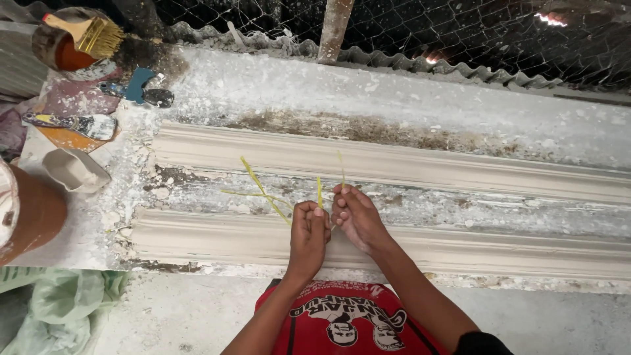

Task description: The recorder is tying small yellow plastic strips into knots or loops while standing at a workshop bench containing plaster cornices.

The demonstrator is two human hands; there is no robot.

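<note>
**A:** What have the hands got?

**B:** From my feed, the left hand is curled into a loose fist, thumb and forefinger pressed together on a bundle of thin yellow straw-like fibre strands that fan out up and to the left. The right hand pinches the other ends with its fingertips, one strand poking upward. I'd judge they're held close together, just above the work, to keep the strands taut and in reach.

**A:** And underneath?

**B:** Two long off-white moulded plaster cornice lengths lie side by side on a flat bench crusted with dry white plaster, smooth ridged profiles against rough, flaky crumbs. The strands hover over the gap between the two lengths.

**A:** Anything to the side?

**B:** Far left, a wooden brush with yellow bristles rests on a rust-coloured round tub, a plaster-smeared scraper below them. Behind runs grey corrugated sheet and wire mesh
</note>
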